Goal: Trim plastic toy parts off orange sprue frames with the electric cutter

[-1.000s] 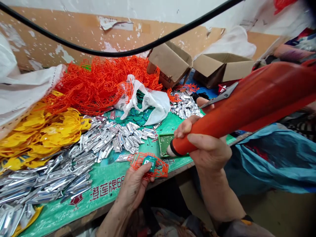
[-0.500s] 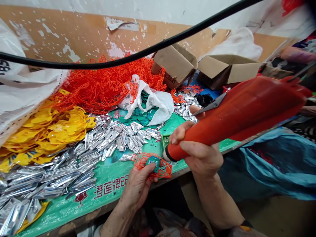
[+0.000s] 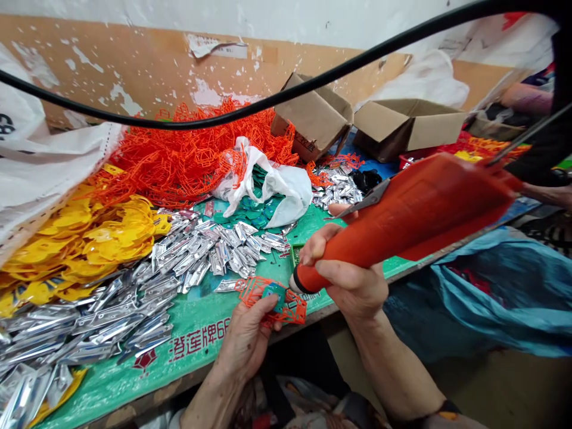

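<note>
Near the table's front edge, my left hand [image 3: 252, 330] pinches an orange plastic frame [image 3: 255, 288] with a small green plastic piece [image 3: 276, 293] lying on it under the thumb. My right hand [image 3: 346, 274] is wrapped round a red electric screwdriver [image 3: 402, 214], whose body slants up to the right. A grey lever runs along its upper side beneath my fingers. The dark-ringed nose of the screwdriver is close beside the green piece; its very tip is hard to make out. Behind the nose, a small green basket [image 3: 295, 253] is partly hidden.
Shiny silver strips [image 3: 120, 304], yellow plastic pieces [image 3: 102, 232] and tangled orange frames [image 3: 179, 155] are heaped at left and back. A white bag [image 3: 290, 190] holds green pieces. Cardboard boxes [image 3: 411, 128] stand behind. A black cable [image 3: 187, 124] crosses above; a blue bag [image 3: 482, 298] hangs at right.
My right hand and the screwdriver have shifted slightly left, and the screwdriver's rear end sits lower. The left hand keeps its hold on the orange frame. The black cable has swung into a different curve.
</note>
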Demonstrator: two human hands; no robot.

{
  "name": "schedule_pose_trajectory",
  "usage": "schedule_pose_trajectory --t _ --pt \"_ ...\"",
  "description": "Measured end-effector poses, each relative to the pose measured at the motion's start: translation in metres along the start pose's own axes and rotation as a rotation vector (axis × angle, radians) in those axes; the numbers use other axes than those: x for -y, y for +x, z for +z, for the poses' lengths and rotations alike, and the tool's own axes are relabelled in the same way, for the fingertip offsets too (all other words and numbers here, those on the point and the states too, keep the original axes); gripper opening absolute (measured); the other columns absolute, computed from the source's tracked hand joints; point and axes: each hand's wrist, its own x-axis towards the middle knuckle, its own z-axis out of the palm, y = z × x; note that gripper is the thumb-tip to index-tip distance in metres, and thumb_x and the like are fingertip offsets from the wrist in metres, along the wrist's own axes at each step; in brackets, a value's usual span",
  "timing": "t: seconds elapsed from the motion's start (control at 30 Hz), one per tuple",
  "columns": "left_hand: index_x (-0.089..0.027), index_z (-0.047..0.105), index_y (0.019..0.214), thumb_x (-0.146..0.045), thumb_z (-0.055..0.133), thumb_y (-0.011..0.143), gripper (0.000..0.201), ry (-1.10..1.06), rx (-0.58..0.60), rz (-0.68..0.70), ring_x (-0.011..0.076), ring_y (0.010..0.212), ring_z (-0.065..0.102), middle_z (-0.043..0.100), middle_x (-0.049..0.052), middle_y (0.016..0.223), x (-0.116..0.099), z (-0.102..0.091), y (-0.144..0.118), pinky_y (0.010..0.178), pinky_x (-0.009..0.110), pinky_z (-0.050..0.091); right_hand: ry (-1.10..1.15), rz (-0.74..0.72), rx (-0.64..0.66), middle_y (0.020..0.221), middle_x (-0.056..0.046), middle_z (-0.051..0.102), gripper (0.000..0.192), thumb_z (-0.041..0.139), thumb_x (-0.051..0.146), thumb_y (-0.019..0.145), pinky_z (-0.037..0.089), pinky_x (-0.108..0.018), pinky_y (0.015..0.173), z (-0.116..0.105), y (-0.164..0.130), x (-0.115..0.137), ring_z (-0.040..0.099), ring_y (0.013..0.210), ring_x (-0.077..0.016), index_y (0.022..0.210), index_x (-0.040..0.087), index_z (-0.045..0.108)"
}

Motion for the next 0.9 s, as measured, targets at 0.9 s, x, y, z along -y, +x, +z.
schedule_pose_trajectory --t 0.9 --pt "-0.015 0.071 0.086 -0.026 0.087 0.062 0.03 0.067 -0.04 0.025 0.0101 0.059 0.059 0.068 -0.001 0.075 0.001 0.001 -0.001 0.042 0.017 0.045 -0.249 -0.286 -0.245 0.059 0.003 0.058 0.009 0.072 0.012 0.06 0.045 -0.031 0.056 -0.044 0.06 -0.015 0.054 0.055 -0.0131 0.06 0.018 0.066"
